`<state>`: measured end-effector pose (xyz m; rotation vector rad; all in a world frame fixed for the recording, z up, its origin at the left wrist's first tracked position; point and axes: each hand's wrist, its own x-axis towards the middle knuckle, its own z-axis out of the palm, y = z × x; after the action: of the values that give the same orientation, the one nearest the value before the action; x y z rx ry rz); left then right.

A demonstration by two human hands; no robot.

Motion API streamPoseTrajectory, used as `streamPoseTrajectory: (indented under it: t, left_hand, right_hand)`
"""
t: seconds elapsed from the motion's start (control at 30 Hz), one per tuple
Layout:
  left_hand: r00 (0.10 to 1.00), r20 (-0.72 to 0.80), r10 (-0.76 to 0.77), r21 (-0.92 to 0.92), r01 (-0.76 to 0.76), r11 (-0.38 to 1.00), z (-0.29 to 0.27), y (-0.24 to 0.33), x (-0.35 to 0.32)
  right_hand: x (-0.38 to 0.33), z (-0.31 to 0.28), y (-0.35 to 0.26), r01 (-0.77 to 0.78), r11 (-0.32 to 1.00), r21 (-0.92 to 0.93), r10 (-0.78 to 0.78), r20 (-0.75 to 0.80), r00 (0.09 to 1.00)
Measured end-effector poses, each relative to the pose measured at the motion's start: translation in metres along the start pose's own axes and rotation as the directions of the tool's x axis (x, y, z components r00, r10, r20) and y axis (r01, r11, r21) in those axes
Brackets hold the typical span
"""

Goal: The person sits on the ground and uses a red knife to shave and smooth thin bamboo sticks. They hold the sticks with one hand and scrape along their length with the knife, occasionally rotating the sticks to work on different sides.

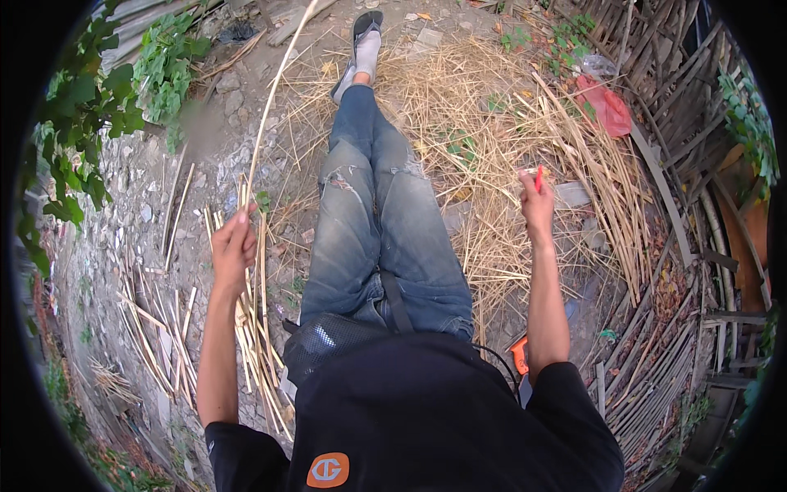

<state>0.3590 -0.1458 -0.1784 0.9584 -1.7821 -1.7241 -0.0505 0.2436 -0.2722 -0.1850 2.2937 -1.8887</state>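
Note:
My left hand (234,246) is closed, with fingers pinched round a long, thin, pale stick (270,107). The stick rises from the fingers and leaves the picture at the far edge, curving slightly. Out to the right, my right hand (537,211) is closed on a small red object (539,178); its exact kind is too small to tell. Below my left hand lies a bundle of cut pale sticks (250,320), beside my left thigh. Dry straw-like shavings (459,107) cover the ground ahead and under my right hand.
My outstretched legs (385,205) take up the middle. A tool with an orange handle (520,357) lies by my right upper arm. Longer sticks (607,197) and a red plastic bag (605,107) lie at right, before a wooden fence (680,98). Leafy plants (164,74) stand at left.

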Motion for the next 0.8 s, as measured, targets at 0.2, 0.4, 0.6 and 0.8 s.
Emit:
streamPoseTrajectory:
  t: [0.2, 0.4, 0.6, 0.8]
  left_hand:
    - [0.882, 0.048, 0.468, -0.366, -0.421, 0.83, 0.166, 0.1, 0.039]
    - [0.688, 0.208, 0.695, -0.565, -0.495, 0.66, 0.237, 0.123, 0.033]
    - [0.682, 0.467, 0.562, -0.466, -0.35, 0.813, 0.228, 0.082, 0.023]
    - [0.659, 0.597, 0.458, -0.416, -0.235, 0.879, 0.241, 0.054, 0.024]
  right_hand:
    - [-0.1, 0.105, -0.123, 0.208, 0.951, 0.228, -0.288, 0.408, 0.867]
    - [-0.138, 0.126, -0.141, 0.497, 0.845, 0.195, -0.534, 0.299, 0.791]
    - [-0.123, 0.093, -0.139, 0.546, 0.835, 0.066, -0.518, 0.427, 0.741]
    - [-0.13, 0.099, -0.116, 0.407, 0.909, 0.09, -0.399, 0.472, 0.786]
